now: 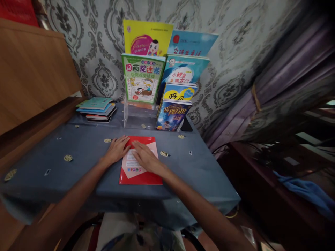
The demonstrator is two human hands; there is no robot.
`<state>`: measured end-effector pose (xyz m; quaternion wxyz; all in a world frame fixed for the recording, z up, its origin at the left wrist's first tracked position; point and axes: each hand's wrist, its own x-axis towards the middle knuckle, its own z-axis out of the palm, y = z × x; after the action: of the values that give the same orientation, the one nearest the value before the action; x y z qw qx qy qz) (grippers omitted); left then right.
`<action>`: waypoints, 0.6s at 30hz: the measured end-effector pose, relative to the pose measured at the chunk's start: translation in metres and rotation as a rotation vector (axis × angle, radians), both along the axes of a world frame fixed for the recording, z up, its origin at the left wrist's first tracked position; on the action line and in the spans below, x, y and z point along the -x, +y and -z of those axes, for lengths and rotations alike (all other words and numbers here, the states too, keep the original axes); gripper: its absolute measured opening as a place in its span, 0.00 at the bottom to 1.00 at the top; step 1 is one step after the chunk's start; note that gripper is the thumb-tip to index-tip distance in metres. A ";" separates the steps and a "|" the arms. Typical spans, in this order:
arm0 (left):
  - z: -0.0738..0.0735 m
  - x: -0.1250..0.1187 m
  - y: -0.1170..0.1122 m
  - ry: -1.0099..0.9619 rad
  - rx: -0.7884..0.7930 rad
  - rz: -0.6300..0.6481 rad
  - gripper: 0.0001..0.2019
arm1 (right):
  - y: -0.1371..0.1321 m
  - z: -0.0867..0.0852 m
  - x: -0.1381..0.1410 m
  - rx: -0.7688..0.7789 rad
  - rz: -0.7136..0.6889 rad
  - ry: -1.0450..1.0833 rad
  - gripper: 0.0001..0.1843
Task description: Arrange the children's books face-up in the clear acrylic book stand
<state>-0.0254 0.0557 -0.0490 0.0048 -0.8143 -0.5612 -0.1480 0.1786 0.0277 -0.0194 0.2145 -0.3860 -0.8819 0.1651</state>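
Observation:
A thin red book (141, 176) with a white panel lies flat on the blue tablecloth (78, 164) in front of me. My left hand (117, 150) rests flat, fingers stretched, on the cloth at the book's upper left corner, with its fingertips touching the book's edge. My right hand (146, 157) lies flat on the middle of the cover, fingers extended. Neither hand grips anything.
A clear tiered stand (138, 116) at the back holds several upright children's books (142, 77). A stack of thin books (97, 108) lies at the back left. A wooden panel (31, 73) stands left, dark curtains (288, 69) right. The table's front edge is close to me.

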 end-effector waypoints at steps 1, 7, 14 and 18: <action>0.001 0.001 0.001 -0.016 -0.008 0.010 0.22 | 0.013 0.005 0.012 0.022 -0.021 0.012 0.29; 0.003 0.005 0.003 -0.078 -0.014 0.033 0.23 | 0.053 0.023 0.042 0.034 -0.021 -0.062 0.32; 0.001 0.003 0.002 -0.062 0.005 0.010 0.23 | 0.058 0.031 -0.001 0.016 0.053 -0.142 0.34; -0.001 0.003 0.002 -0.041 0.002 0.014 0.23 | 0.063 0.033 -0.041 0.051 0.112 -0.119 0.32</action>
<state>-0.0280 0.0578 -0.0478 -0.0087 -0.8150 -0.5556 -0.1640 0.2199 0.0906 -0.0527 0.1609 -0.4493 -0.8655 0.1520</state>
